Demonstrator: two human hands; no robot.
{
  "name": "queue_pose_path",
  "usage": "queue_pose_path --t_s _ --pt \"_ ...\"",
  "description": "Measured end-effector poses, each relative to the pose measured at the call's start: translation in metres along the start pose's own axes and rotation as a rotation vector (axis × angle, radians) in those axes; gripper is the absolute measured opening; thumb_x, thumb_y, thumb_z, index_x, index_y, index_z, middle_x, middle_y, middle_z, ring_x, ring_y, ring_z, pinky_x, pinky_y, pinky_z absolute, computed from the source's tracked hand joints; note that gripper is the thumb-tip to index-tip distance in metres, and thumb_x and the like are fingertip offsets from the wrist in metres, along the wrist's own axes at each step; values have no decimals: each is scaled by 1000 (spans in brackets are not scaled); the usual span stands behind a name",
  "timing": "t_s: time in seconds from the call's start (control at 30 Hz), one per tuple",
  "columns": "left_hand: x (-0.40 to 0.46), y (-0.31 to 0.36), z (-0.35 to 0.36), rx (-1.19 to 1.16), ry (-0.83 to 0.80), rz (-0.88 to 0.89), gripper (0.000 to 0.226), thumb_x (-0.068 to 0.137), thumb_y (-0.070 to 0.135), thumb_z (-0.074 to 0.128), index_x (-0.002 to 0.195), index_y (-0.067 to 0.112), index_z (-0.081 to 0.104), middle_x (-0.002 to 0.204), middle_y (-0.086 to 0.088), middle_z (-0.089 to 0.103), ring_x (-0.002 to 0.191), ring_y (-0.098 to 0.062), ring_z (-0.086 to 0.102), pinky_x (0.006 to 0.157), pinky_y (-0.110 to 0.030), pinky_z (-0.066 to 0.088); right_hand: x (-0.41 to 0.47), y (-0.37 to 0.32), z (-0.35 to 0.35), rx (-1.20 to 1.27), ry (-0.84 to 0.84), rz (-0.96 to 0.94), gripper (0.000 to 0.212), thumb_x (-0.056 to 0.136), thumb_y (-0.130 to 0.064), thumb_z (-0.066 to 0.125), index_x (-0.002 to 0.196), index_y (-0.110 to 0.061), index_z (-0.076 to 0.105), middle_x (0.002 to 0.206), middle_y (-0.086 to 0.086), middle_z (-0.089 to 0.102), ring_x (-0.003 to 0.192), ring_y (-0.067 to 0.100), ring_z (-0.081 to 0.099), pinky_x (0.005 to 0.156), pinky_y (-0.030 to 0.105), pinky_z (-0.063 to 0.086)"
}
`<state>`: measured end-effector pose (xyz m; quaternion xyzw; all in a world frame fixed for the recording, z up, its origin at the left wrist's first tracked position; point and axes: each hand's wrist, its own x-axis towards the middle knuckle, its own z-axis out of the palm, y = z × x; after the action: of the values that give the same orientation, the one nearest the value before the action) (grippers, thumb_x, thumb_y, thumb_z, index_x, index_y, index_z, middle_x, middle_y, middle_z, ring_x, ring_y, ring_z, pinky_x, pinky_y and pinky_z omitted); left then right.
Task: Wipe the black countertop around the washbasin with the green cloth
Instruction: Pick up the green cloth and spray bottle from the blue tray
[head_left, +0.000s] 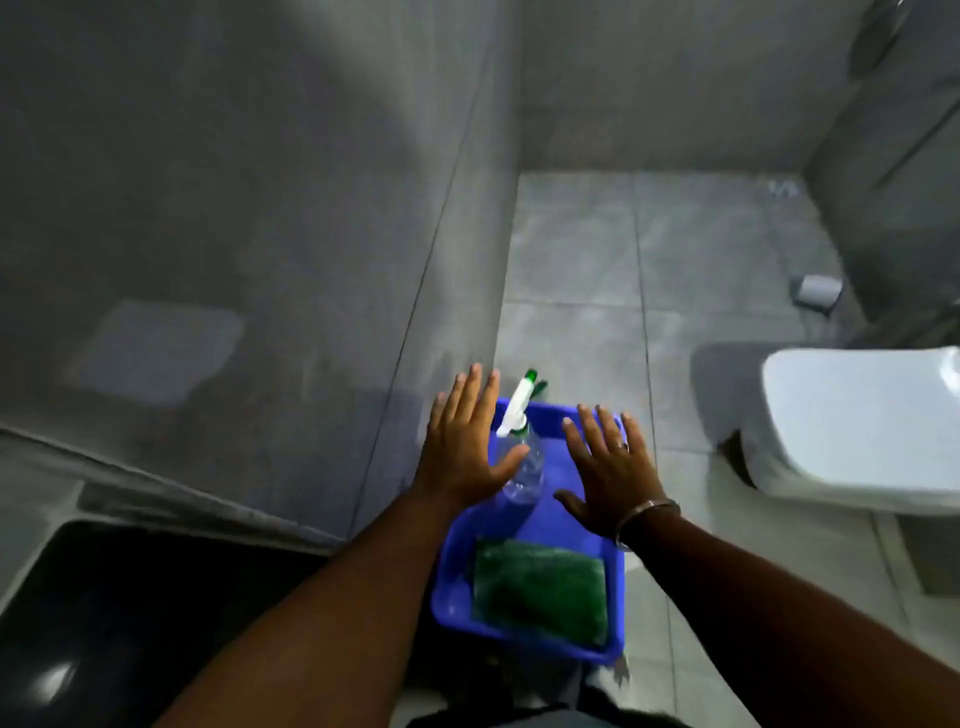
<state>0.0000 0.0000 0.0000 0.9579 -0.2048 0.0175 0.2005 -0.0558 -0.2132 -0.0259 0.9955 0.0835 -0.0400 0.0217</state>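
Green cloth (540, 584), blue tub (452, 571), blk countertop (130, 613)

Toilet (862, 431) cut off at right edge — countertop (130, 613) cropped bottom-left.

The scene is dim and grey, lit softly from above and the right, where the floor tiles (571, 249) look palest. The whole frame is soft and slightly smeared, with no crisp edges. A pale rectangular reflection sits on the glossy wall (156, 353), and a small bright glare spot shines on the black table (57, 680) at lower left. The toilet (857, 426) throws a dark shadow to its left. Straight lines bow towards the corners from wide-angle distortion.
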Motion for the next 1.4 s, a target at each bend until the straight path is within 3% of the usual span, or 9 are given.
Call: queue_pose_path --t_s 0.13,0.23,0.5,0.6,0.7,0.83,0.97,1.1,1.4 --pt "-13 -31 53 -287 -253 -207 116 77 60 69 157 18 -4 167 -5 -2 154 -20 2 123 -46 16 -12 -21 80 16 -359 -33 85 76 -65 50 138 -8 38 145 22 40 132 39 38 114 53 19" --pt "0 -40 89 -504 -199 -311 118 72 54 78 157 19 5 166 -1 11 152 -14 14 122 -37 22 -3 -39 138 98 -548 -97 67 75 -62 57 123 -16 49 125 12 56 115 32 54 99 44 36" --pt "64 -34 120 -898 -190 -184 87 75 38 80 148 27 33 137 30 47 127 -3 52 105 -23 47 19 -57 214 275 -790 -62 65 64 -58 72 112 -17 56 118 11 64 107 32 62 84 38 51" --pt "70 -32 118 -910 -243 -183 70 83 34 73 144 19 42 134 6 60 91 -6 64 87 -22 51 17 -46 214 445 -924 73 56 72 -51 72 108 -10 62 118 14 64 108 32 60 85 32 48" --pt "68 -29 111 -939 -251 -242 68 85 26 69 146 13 41 143 -6 54 97 -17 65 90 -28 52 17 -20 189 635 -965 282 50 73 -48 75 104 -10 68 108 12 69 98 28 65 75 26 45" --pt "74 -16 103 -876 -241 -191 64 87 6 69 144 4 41 146 -13 49 133 -27 51 111 -44 42 26 34 121 986 -690 589 30 75 -38 77 93 -15 71 85 5 71 70 16 65 60 19 51" --pt "89 0 86 -872 -167 -95 40 85 18 62 124 7 60 123 -7 65 112 -13 62 95 -26 48 46 77 37 1478 -167 811 6 83 -13 71 88 -13 68 82 6 73 83 28 68 76 36 58" --pt "101 19 52 -1018 -87 -179 24 85 27 63 109 33 67 107 10 70 98 -3 65 86 -16 50 77 105 -49 1854 219 841 19 86 5 57 97 -10 61 79 6 73 73 25 70 68 39 60" --pt "136 55 -2 -901 -61 -215 25 88 47 61 78 25 61 78 -11 70 72 -28 70 64 -43 59 125 132 -159 1911 358 826 39 80 -1 47 118 -1 55 99 21 65 83 35 63 69 39 56"
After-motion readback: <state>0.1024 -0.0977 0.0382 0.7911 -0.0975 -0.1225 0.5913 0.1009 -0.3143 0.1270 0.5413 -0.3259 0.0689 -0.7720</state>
